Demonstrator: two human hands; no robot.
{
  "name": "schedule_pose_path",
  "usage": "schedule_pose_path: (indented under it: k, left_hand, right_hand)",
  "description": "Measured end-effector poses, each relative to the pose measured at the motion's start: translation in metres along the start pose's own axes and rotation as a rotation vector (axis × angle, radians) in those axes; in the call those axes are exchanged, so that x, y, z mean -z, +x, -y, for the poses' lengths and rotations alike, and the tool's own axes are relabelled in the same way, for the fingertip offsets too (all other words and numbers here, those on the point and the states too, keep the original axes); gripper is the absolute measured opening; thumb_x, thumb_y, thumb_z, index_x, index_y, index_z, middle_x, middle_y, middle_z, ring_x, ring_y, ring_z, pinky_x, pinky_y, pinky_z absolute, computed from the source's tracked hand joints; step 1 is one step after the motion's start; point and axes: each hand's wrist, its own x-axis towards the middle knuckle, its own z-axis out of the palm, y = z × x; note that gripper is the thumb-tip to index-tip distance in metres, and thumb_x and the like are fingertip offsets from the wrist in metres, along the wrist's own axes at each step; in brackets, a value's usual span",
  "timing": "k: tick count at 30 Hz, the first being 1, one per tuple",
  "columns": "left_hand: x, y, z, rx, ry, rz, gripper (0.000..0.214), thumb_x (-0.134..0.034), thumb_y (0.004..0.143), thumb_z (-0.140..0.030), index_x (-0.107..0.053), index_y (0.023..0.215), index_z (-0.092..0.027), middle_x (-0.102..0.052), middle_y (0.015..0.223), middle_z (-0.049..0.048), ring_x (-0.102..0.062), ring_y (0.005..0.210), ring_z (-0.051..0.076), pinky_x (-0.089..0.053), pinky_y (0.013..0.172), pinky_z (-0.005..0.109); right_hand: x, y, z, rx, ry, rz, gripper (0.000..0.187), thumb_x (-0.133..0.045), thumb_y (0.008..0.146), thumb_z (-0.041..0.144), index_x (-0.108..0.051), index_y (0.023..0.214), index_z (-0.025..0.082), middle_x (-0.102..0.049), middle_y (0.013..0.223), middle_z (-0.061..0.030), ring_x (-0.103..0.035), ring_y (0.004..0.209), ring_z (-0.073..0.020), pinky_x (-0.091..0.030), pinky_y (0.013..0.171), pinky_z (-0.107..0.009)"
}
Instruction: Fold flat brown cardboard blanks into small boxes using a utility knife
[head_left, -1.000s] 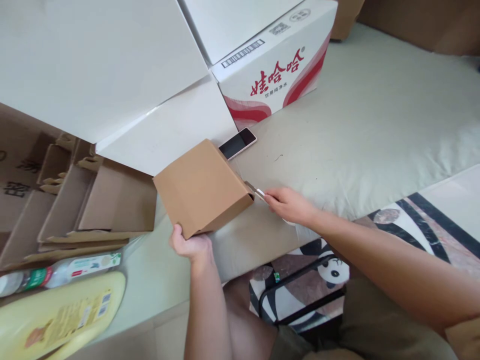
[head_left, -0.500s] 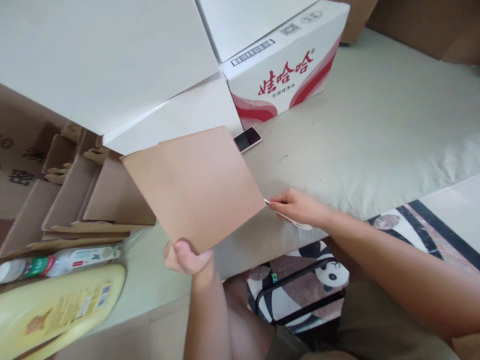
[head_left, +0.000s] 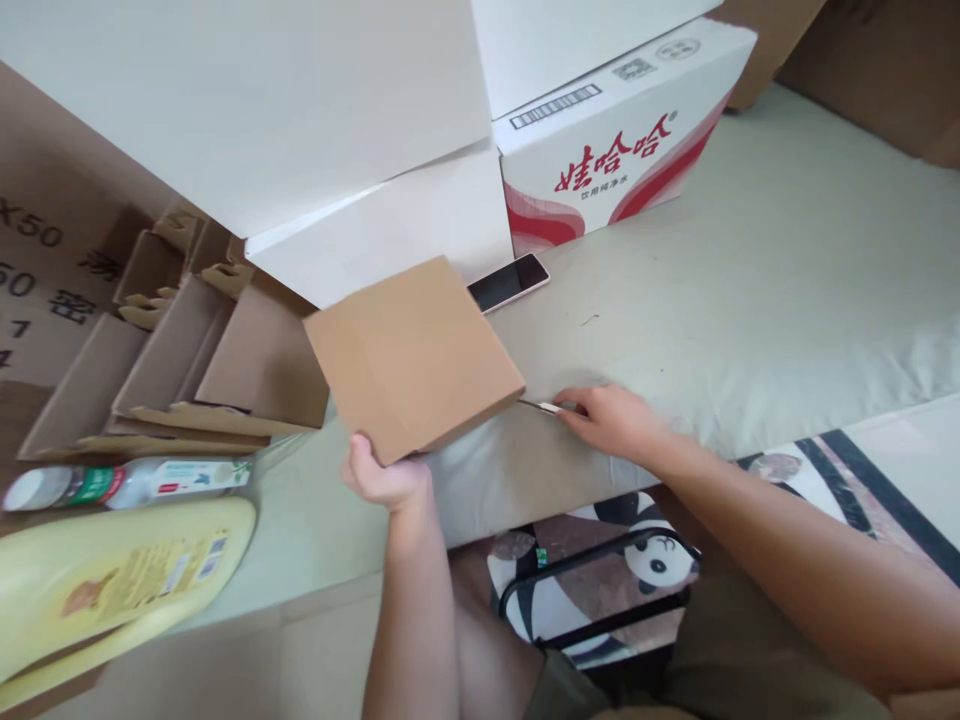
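My left hand (head_left: 385, 478) grips a flat brown cardboard box (head_left: 412, 360) at its near left corner, thumb on the upper face and the other fingers hidden beneath. The box is held tilted above the pale padded surface. To its right, my right hand (head_left: 611, 420) is closed on a thin knife (head_left: 550, 408) with a white handle; most of the handle is hidden in the fingers. The metal tip points left, at the right corner of the box. Whether it touches the cardboard I cannot tell. A phone (head_left: 517, 283) lies just behind the box.
White cartons (head_left: 360, 110) and a red-and-white carton (head_left: 622, 165) stand at the back. Open cardboard dividers (head_left: 255, 360) are at the left, with a plastic bottle (head_left: 142, 482) and a yellow jug (head_left: 127, 590) in front. A panda-print seat (head_left: 592, 590) is below, near my legs.
The box has tipped so its near side edge shows, and more of the phone is uncovered. My right hand has turned the knife, its tip staying by the box's right corner. The view has shifted slightly.
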Motion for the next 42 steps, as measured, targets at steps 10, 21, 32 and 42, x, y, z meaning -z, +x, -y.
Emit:
schedule_pose_path:
  k: [10,21,32,42]
  left_hand:
    - [-0.005,0.015,0.000,0.326,-0.167,-0.050,0.035,-0.049,0.071,-0.048,-0.060,0.090,-0.020,-0.064,0.094,0.0066,-0.062,0.096,0.026,-0.048,0.076,0.036]
    - [-0.017,0.000,0.002,0.385,-0.138,0.078,0.029,-0.051,0.070,-0.042,-0.062,0.080,-0.018,-0.062,0.084,0.0064,-0.061,0.089,0.025,-0.046,0.076,0.034]
    - [-0.001,0.010,0.021,0.304,-0.117,0.153,0.028,-0.053,0.074,-0.044,-0.059,0.079,-0.017,-0.059,0.082,0.0051,-0.062,0.085,0.022,-0.048,0.075,0.034]
    - [-0.001,0.011,0.021,0.310,-0.088,0.138,0.027,-0.052,0.074,-0.044,-0.057,0.079,-0.018,-0.057,0.079,0.0039,-0.061,0.081,0.021,-0.047,0.073,0.033]
  right_hand:
    - [0.001,0.011,-0.024,0.159,-0.113,-0.464,0.036,-0.050,0.089,0.030,-0.063,0.119,0.017,-0.065,0.112,-0.0165,-0.059,0.104,-0.0320,-0.045,0.086,-0.044]
    - [-0.007,0.003,-0.014,0.645,0.260,-0.311,0.034,-0.052,0.092,0.042,-0.063,0.116,0.022,-0.059,0.138,-0.0132,-0.046,0.135,-0.0307,-0.037,0.107,-0.049]
    - [-0.008,0.013,-0.012,0.619,-0.064,-0.370,0.022,-0.049,0.094,0.034,-0.068,0.103,0.025,-0.061,0.136,-0.0061,-0.047,0.129,-0.0293,-0.035,0.096,-0.044]
    - [-0.012,0.016,-0.006,0.535,0.097,-0.320,0.023,-0.049,0.094,0.038,-0.061,0.106,0.023,-0.061,0.133,-0.0093,-0.055,0.116,-0.0275,-0.035,0.094,-0.043]
